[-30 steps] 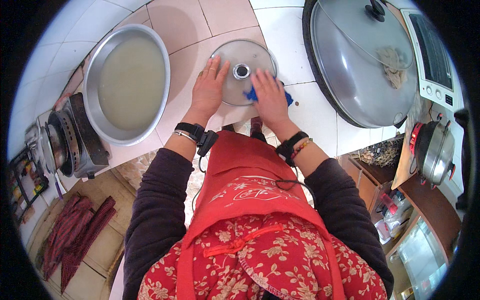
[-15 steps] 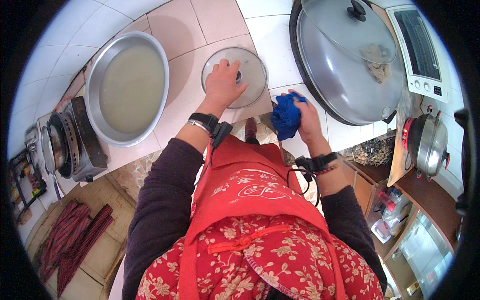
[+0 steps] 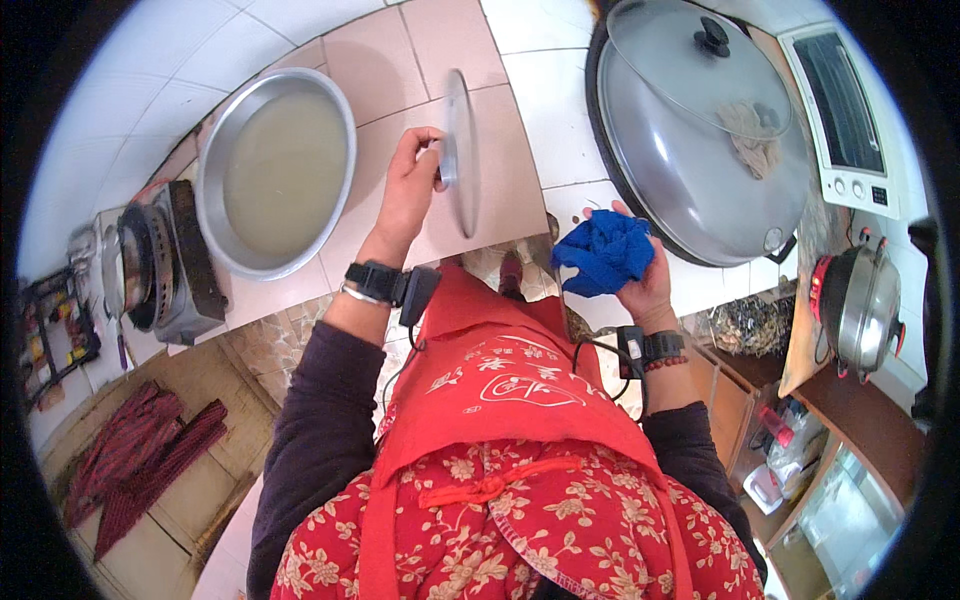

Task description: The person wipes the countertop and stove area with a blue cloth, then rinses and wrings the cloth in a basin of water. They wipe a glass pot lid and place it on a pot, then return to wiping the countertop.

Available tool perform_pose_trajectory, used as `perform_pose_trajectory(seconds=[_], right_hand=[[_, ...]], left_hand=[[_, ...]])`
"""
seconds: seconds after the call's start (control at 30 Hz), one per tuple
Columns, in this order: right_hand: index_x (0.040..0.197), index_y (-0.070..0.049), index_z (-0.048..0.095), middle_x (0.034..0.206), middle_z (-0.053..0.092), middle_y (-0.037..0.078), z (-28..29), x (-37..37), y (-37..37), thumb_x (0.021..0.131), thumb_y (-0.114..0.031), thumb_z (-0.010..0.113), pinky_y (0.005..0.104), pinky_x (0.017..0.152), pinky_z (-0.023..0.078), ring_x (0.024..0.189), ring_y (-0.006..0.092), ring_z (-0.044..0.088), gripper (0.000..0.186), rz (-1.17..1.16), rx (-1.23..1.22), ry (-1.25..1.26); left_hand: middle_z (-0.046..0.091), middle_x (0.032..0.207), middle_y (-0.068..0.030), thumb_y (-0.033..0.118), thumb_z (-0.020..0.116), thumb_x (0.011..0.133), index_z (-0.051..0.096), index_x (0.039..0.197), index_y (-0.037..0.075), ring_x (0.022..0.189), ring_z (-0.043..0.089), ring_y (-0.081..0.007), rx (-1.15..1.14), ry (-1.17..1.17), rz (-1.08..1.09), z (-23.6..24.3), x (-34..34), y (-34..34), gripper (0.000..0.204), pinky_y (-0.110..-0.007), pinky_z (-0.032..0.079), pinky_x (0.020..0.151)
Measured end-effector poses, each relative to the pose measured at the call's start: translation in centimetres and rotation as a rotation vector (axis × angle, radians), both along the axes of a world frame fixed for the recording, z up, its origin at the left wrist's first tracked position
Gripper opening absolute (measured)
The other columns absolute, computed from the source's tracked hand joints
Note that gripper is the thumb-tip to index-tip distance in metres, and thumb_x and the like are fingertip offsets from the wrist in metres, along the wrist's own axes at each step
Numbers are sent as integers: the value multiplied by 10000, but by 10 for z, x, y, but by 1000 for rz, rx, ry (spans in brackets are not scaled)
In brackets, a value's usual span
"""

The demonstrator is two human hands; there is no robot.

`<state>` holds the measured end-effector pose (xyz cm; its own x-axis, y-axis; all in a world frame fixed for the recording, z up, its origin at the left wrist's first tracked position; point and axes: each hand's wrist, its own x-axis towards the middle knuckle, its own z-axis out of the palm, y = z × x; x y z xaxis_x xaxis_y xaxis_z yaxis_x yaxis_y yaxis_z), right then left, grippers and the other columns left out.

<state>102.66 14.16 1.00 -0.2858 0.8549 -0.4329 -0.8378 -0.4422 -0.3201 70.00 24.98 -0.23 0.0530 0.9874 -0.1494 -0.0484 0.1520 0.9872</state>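
Observation:
My left hand (image 3: 413, 185) grips a round glass pot lid (image 3: 461, 150) by its knob. The lid is tilted up on edge above the pink tiled counter, so I see it nearly side-on. To the right, my right hand (image 3: 650, 280) holds a crumpled blue cloth (image 3: 605, 252), its fingers partly hidden under and behind it. Lid and cloth are apart. Left of the lid stands a large metal basin (image 3: 345, 190) with cloudy liquid in it.
A big domed wok cover (image 3: 690, 180) fills the right counter, with a glass lid (image 3: 670, 70) and a beige rag (image 3: 752, 150) on it. Farther right are a white oven (image 3: 850, 190) and a steel pot (image 3: 865, 310). A gas stove (image 3: 195, 270) stands at the left.
My left hand has lifted the glass lid from lying flat on the counter and turned it on edge. My right hand has shifted slightly right and lower, the blue cloth spreading out more.

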Motion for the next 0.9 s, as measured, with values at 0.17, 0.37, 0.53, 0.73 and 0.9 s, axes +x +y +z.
perform_pose_trajectory(seconds=[0.17,0.37,0.53,0.73,0.9], right_hand=[[1482,-58,391,1463,465,239,9,-7,29,1017,-429,367,537,1117,387,1306,386,505,596,124,39,-62],[1506,-38,344,1451,481,228,22,-65,49,1043,-549,284,511,1129,383,1308,368,506,692,319,139,108],[1499,-40,350,1459,468,230,53,-118,54,1019,-528,436,487,1123,400,1331,340,493,690,569,359,10],[1371,-9,480,1208,619,167,93,-164,34,845,-167,684,417,963,539,1106,274,642,585,642,362,-372],[1291,-13,531,1127,640,148,122,-185,20,805,-128,701,421,868,577,1006,267,670,528,602,491,-513]], left_hand=[[616,1071,-122,249,504,976,535,1174,91,773,532,-177,-206,-923,-64,47,-23,-35,255,-256,445,577],[527,1003,-85,271,629,893,548,1250,46,695,446,-143,-203,-1039,-57,76,-27,-89,429,-228,390,532],[564,1041,-101,275,600,915,525,1296,57,736,481,-149,-223,-977,51,76,-31,-138,444,-237,413,567],[575,1254,-170,423,535,977,463,1402,86,1016,592,-255,-158,-885,50,88,-51,-181,547,-329,503,774],[448,1464,-213,709,410,935,325,1522,74,1314,483,-376,-126,-1184,70,115,-82,-228,869,-635,377,1074]])
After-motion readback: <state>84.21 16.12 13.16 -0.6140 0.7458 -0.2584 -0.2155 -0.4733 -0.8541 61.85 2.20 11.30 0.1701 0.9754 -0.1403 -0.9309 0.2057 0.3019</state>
